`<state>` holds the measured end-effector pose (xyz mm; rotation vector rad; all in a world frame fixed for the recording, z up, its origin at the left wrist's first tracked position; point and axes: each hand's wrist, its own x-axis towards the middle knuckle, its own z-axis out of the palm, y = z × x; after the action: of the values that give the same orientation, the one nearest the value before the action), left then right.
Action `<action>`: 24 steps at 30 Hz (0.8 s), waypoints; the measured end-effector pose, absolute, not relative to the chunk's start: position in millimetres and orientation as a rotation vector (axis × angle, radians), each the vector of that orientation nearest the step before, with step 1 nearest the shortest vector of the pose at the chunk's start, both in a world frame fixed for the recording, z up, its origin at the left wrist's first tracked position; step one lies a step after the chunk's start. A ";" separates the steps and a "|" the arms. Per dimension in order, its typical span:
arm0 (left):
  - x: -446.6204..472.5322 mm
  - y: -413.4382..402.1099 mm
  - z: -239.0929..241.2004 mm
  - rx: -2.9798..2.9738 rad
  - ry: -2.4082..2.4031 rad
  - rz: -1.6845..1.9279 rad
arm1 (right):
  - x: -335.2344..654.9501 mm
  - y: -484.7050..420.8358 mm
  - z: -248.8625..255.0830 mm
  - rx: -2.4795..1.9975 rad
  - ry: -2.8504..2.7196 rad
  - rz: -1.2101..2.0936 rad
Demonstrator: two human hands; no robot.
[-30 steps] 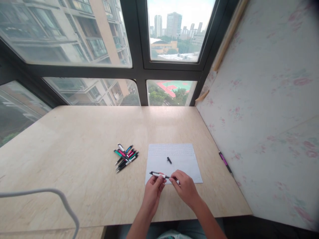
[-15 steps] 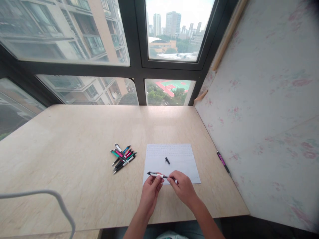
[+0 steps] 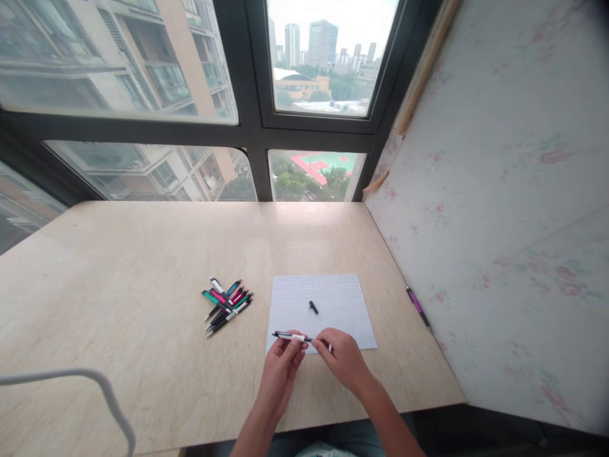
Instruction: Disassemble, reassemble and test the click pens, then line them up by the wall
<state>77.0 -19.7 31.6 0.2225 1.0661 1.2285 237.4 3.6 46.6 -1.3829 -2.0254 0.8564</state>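
Observation:
Both my hands hold one black-and-white pen (image 3: 285,336) level over the near edge of a white sheet of paper (image 3: 333,298). My left hand (image 3: 281,369) pinches the pen's middle, its tip pointing left. My right hand (image 3: 343,359) pinches the pen's right end. A small black pen part (image 3: 313,307) lies on the paper just beyond my fingers. A pile of several coloured pens (image 3: 227,304) rests on the table to the left of the paper.
The beige table (image 3: 118,279) runs to a large window (image 3: 247,95) at the back. A floral-papered wall (image 3: 499,209) closes the right side; a pink pen (image 3: 418,308) lies along its foot. A white curved cable (image 3: 80,387) shows at the lower left.
The view has drifted so everything sits slightly further left and lower. My hands keep the same grip on the pen, with no clear change in its parts.

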 end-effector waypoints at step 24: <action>55.7 -6.1 16.2 0.083 1.199 1.365 | 241.6 47.8 4.8 -1.646 -1.653 0.813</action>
<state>55.7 -6.1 16.2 0.0833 1.1992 1.3655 241.6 47.8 4.8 -1.6459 -1.6530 0.8132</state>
